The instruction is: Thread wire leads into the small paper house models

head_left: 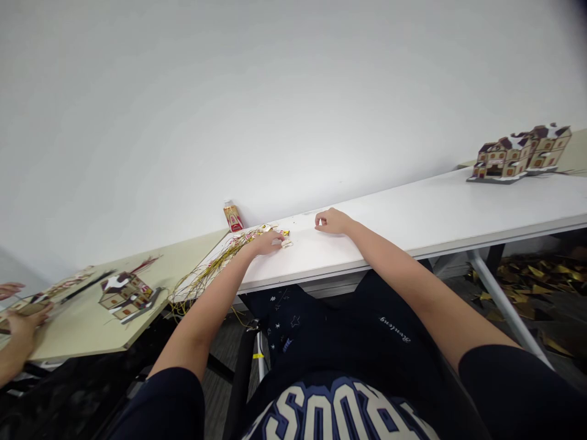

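Note:
On the white table, my left hand [268, 242] is closed, its fingertips at a small whitish piece [287, 244] that it seems to pinch just above the surface. Beside and behind this hand lies a bundle of thin yellow-green wires [215, 263], with small red, white and yellow parts at its far end. My right hand [334, 221] hovers over the table to the right, apart from the left one. Its fingers are loosely curled, with a gap between thumb and forefinger, and nothing shows in them.
A gold-and-red bottle or carton [233, 216] stands by the wall. Model houses [502, 160] with snowy roofs sit at the far right. Another model house [126, 296] is on the cream table [183, 256] at left, where another person's hands [25, 321] hold a flat piece. Gold scraps [527, 281] lie below right.

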`<state>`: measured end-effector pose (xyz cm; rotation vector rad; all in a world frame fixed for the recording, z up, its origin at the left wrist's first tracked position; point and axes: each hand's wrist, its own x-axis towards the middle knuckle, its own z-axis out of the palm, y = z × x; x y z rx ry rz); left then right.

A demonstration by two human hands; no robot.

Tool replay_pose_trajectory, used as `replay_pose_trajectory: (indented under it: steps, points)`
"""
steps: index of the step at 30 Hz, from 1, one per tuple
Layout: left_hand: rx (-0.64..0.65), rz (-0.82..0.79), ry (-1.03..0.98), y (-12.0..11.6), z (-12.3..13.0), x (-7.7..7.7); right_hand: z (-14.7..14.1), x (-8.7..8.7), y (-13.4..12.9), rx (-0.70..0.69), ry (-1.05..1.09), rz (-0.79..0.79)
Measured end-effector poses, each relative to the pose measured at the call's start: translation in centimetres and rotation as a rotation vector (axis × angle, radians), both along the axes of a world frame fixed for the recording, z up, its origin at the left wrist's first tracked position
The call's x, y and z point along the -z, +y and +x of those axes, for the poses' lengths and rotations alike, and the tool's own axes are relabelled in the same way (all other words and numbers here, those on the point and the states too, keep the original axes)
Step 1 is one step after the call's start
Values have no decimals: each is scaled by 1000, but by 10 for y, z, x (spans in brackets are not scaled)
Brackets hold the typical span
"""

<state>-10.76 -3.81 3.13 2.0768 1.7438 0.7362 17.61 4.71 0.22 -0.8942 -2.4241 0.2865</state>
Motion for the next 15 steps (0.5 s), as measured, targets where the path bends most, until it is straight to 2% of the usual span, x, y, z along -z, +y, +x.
replay_pose_trajectory:
  steps: [3,10,15]
  points:
    - [6,-48,121,-2,2,2,0,0,1,-4,3,0]
    - [-7,82,255,-1,9,0,-1,3,6,-18,20,-4]
    - [49,120,254,5,37,-1,-1,5,7,-43,88,-32]
